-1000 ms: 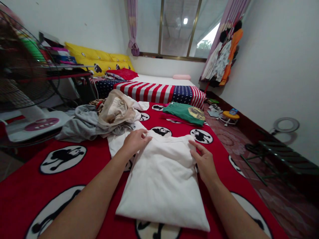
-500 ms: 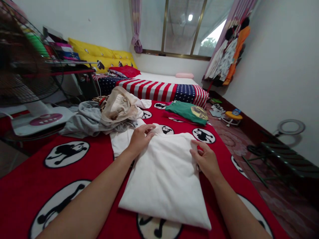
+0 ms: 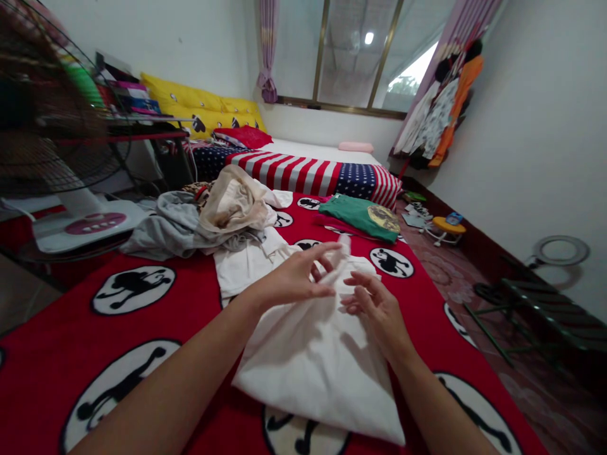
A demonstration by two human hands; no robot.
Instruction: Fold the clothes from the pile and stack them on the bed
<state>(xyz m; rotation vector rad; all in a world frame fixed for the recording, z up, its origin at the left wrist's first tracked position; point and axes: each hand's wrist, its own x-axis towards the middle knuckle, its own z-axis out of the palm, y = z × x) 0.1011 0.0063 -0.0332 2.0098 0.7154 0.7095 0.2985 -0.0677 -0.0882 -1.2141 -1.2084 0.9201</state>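
A white garment (image 3: 322, 379), probably a shirt, lies partly folded on the red blanket (image 3: 199, 328) in front of me. My left hand (image 3: 298, 275) is over its far part, with the fingers curved around a lifted, blurred fold of the cloth. Close by on the right, my right hand (image 3: 372, 303) hovers low over the same garment, its fingers bent and apart. Between the two hands the fabric is bunched and raised. Another piece of white cloth (image 3: 241, 268) spreads out beyond my left wrist.
A heap of grey and beige clothes (image 3: 227, 208) lies at the far left of the blanket. Folded green cloth (image 3: 355, 215) rests at the far right. A white fan base (image 3: 90, 221) stands at left, a dark slatted seat (image 3: 554, 309) at right, and a bed (image 3: 294, 174) behind.
My left hand has moved right and lifted a fold of the white garment across it. My right hand has left the garment's right edge and shifted inward. The view has tilted slightly.
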